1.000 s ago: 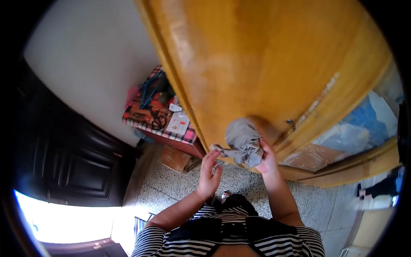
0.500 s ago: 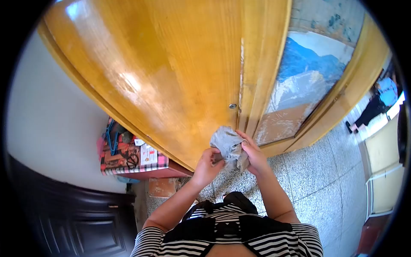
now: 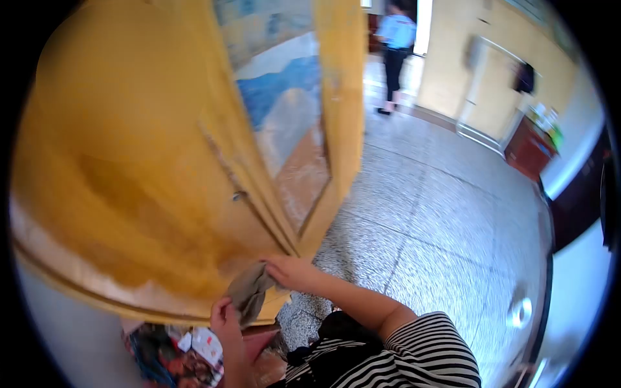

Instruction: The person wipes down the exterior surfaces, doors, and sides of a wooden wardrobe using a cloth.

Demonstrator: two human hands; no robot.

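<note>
Since half a second ago my view has swung rightwards, and the crumpled grey fabric cloth (image 3: 249, 294), bunched up then, now stretches flatter between my hands. My right hand (image 3: 290, 273) pinches its upper right corner; my left hand (image 3: 225, 318) seems closed on its left edge, though motion blur hides the exact fingertips. The cloth is at the foot of a yellow varnished wooden door (image 3: 129, 168); whether they touch, I cannot tell. Near my left hand, white paper sheets (image 3: 207, 346) lie on a red patterned table cover (image 3: 174, 367). Above the cloth, the door bears a small round metal lock (image 3: 239, 195). Grey speckled floor tiles (image 3: 440, 220) run to a reddish-brown cabinet (image 3: 527, 152) and a person in light blue (image 3: 396, 35), well apart from me.
</note>
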